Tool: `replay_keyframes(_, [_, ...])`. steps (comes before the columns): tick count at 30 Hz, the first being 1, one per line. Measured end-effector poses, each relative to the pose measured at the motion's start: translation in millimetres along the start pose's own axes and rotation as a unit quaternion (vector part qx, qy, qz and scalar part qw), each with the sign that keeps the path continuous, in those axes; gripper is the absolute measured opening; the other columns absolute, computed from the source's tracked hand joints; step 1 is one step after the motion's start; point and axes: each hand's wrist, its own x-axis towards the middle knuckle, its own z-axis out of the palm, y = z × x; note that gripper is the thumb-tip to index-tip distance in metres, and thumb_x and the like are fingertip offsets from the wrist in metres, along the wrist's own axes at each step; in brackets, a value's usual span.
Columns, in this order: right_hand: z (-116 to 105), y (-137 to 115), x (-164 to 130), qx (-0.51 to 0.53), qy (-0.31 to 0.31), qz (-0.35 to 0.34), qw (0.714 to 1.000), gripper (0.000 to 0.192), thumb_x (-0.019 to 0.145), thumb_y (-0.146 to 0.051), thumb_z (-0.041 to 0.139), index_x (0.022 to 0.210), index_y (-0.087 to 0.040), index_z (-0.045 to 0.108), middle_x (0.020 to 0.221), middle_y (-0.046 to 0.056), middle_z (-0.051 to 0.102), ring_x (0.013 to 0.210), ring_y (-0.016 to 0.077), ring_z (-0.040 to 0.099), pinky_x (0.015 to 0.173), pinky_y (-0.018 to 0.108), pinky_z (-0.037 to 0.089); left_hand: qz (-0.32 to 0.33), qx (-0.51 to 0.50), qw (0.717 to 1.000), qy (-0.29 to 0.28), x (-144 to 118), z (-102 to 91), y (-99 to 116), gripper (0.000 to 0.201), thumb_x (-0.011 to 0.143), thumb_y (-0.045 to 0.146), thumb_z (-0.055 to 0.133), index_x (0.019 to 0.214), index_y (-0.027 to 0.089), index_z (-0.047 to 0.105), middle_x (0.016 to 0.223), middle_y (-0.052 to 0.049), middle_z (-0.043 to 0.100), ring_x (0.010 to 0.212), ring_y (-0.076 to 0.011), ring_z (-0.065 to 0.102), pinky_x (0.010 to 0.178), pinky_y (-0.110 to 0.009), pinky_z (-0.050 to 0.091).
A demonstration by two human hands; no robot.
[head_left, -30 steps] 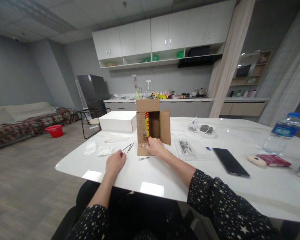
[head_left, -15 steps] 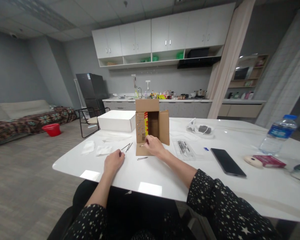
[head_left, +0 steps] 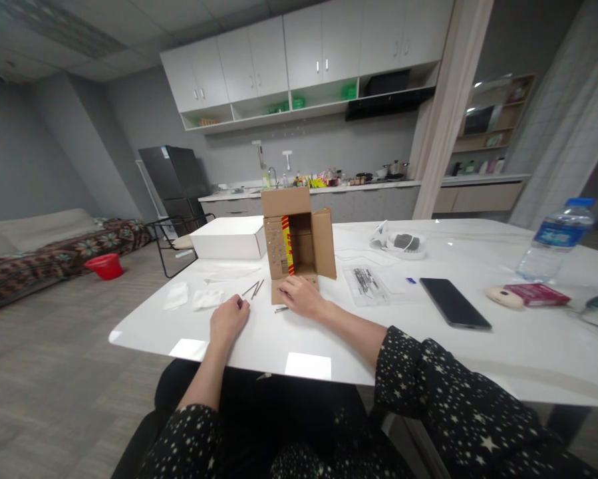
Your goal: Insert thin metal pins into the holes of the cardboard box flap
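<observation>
Since the earlier frame your right hand point(head_left: 302, 297) has dropped from the mouth of the cardboard box point(head_left: 299, 241) to its lower flap, and your view has tipped a little, so the box sits higher and closer to centre. Your left hand point(head_left: 229, 319) has hardly shifted.

From the head view, the only one you have, the box lies on its side on the worktop point(head_left: 428, 346) with its opening toward you and the bottom flap flat on the surface. Your right hand rests on that flap, fingers curled down and close together over something small; it may be one of the screws, but the picture is too coarse to say whether anything is pinched. A loose screw point(head_left: 281, 309) lies just beside that hand, at the flap's near edge. Your left hand rests on the worktop with fingers loosely curled and holds nothing I can make out; two thin metal rods point(head_left: 254, 289) lie just beyond it.

To do this pick well, press the flap flat with the heel of the right hand so it does not spring up, and roll the small part to your fingertips instead of scraping it. Bring the left hand up to steady the box wall, since a light, open box will slide when nudged. Mind the loose screw near the worktop's edge.
</observation>
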Motion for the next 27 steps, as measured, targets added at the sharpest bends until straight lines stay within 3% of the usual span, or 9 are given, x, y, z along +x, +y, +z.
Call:
replay_keyframes(9, [1,-11,-5,-0.025,-0.089,-0.007,0.996,0.016,0.087,-0.017,0.055,0.096,-0.017,0.068,0.100,0.008,0.063,0.099,0.0222,0.055,0.092,0.035,0.038,-0.001,0.004,1.000,-0.001,0,-1.8,0,0.035,0.089,0.042,0.034,0.091,0.021,0.061,0.094,-0.011,0.072,0.091,-0.0279,0.067,0.072,-0.033,0.045])
replay_keyframes(27, [-2,-18,-7,-0.032,-0.110,0.010,0.993,0.016,0.087,-0.017,0.053,0.091,-0.016,0.069,0.093,0.007,0.064,0.095,0.0206,0.057,0.090,0.033,0.037,-0.002,-0.004,1.000,0.000,-3,-3.1,2,0.035,0.089,0.042,0.034,0.091,0.021,0.062,0.092,-0.012,0.072,0.091,-0.0288,0.066,0.073,-0.035,0.046])
